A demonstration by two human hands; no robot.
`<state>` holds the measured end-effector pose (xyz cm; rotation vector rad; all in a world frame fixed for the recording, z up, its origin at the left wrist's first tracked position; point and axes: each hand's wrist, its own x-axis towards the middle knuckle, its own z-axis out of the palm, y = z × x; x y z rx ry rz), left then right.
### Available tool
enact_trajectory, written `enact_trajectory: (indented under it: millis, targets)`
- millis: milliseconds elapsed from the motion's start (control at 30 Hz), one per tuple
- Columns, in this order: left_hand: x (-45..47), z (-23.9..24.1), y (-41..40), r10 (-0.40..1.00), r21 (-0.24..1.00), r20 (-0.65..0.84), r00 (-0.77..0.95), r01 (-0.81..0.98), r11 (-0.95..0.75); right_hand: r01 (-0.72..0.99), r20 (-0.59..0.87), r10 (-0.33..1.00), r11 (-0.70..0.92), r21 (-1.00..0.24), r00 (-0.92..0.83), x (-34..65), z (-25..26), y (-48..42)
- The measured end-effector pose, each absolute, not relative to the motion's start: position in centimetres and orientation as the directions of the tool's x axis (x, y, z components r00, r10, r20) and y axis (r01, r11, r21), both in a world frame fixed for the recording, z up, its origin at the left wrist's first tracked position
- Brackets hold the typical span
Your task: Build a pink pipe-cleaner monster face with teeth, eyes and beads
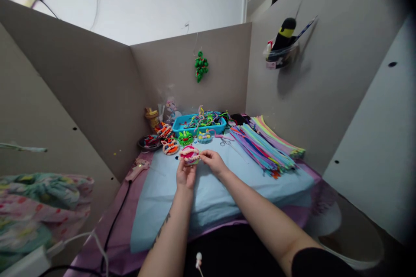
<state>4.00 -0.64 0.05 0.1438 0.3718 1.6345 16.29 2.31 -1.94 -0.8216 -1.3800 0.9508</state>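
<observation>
My left hand [186,175] holds a small pink and cream pipe-cleaner figure [189,155] from below, above the blue cloth. On its right side, my right hand [211,160] pinches the figure's edge or a strand there; which one is too small to tell. Just beyond sit finished-looking figures of the same kind: an orange one [170,146], a green one [186,138] and a blue and yellow one [204,136]. Scissors [225,140] lie to the right of these.
A blue tray [177,127] of tangled pipe cleaners stands at the back. Bundles of coloured pipe cleaners [260,147] lie right. A glue gun [138,169] with a black cord rests left, near a dark bowl [143,143]. Grey panels [195,91] enclose the table.
</observation>
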Motion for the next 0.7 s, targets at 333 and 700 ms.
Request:
enact_trajectory:
  millis: [333, 700]
  targets:
    - [4.0, 0.0, -0.5, 0.985, 0.325, -0.147, -0.088, -0.945, -0.036, 0.2, 0.653, 0.753, 0.63, -0.75, 0.08, 16.2, -1.0, 0.8]
    - [4.2, -0.2, -0.4, 0.988, 0.35, -0.137, -0.069, -0.937, -0.016, 0.304, 0.736, 0.677, 0.699, -0.647, 0.012, 16.0, -1.8, 1.0]
